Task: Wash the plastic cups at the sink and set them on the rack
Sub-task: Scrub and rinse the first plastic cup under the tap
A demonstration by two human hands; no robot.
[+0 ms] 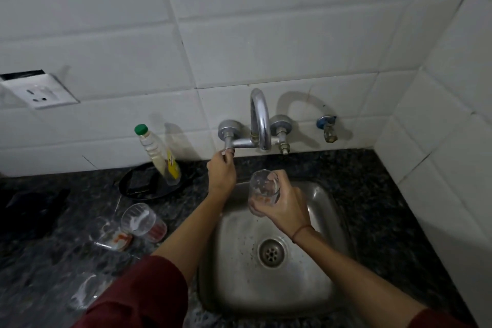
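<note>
- Left hand (221,171): grip closed on the left tap handle (228,151), below the wall-mounted faucet (260,120). No water can be made out at the spout.
- Right hand (284,204): grip wrapped round a clear plastic cup (262,189), held over the back of the sink (314,285), mouth tilted up toward the spout and just below it.
- Judged step: opening the tap to rinse the held cup.
- Recommendation: turn the handle gradually; a hard jet into a light, shallow-angled cup is likely to splash onto the worktop (372,189) and wall.
- Recommendation: keep the cup mouth directly beneath the outlet, low within the basin, and rotate it so the water reaches the whole inner wall.
- Remaining items: a second cup (139,219) lies tilted on the worktop left of the sink, with white residue inside; further clear cups near it are blurred and cannot be counted.
- Soap bottle (159,157) with green cap stands behind them, leaning in a dark dish.
- No rack is in view; its position cannot be confirmed.
</note>
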